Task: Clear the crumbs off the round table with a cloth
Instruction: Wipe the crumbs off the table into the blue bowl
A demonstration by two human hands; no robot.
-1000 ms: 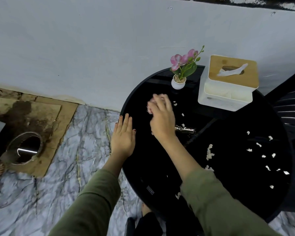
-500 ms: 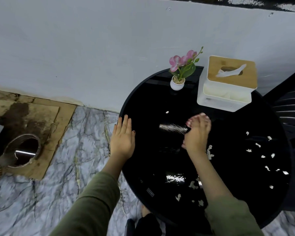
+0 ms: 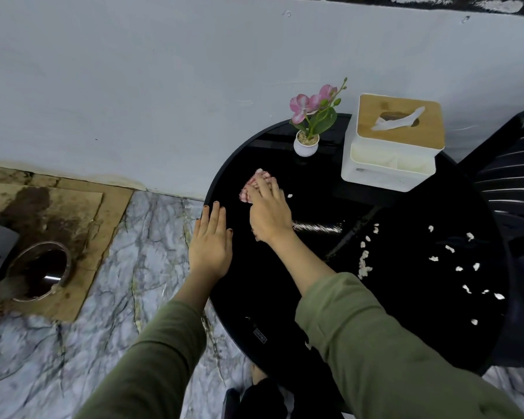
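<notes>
Cloth (image 3: 252,186) lies pressed beneath the flat, outstretched right hand (image 3: 270,212).

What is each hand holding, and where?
Right hand presses the checked cloth down from above, fingers straight; left hand rests flat on the table edge, holding nothing.

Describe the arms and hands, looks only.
Both arms wear loose olive-green long sleeves, left sleeve and right sleeve, ending above the wrists. The left hand and right hand are bare; the left's nails are painted dark. No rings or watch show.
</notes>
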